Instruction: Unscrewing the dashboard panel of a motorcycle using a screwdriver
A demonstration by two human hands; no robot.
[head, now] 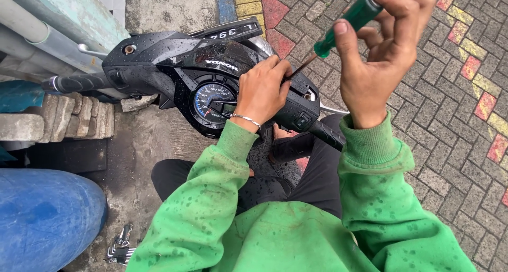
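Observation:
A black, rain-wet scooter handlebar cover (174, 55) with a round blue speedometer (211, 100) lies in front of me. My left hand (262, 89), with a thin metal bracelet at the wrist, rests on the cover just right of the speedometer and pinches the tip of a screwdriver shaft against it. My right hand (389, 44) is raised above and grips the green-handled screwdriver (346, 23) by its handle, the tool tilted down to the left. Both my sleeves are green and spotted with rain.
A blue rounded drum (45, 219) sits at lower left, with a small set of metal keys (120, 246) on the concrete beside it. Stacked grey paving blocks (63, 118) lie left of the handlebar grip (74, 83). Patterned brick paving (455, 102) covers the right side.

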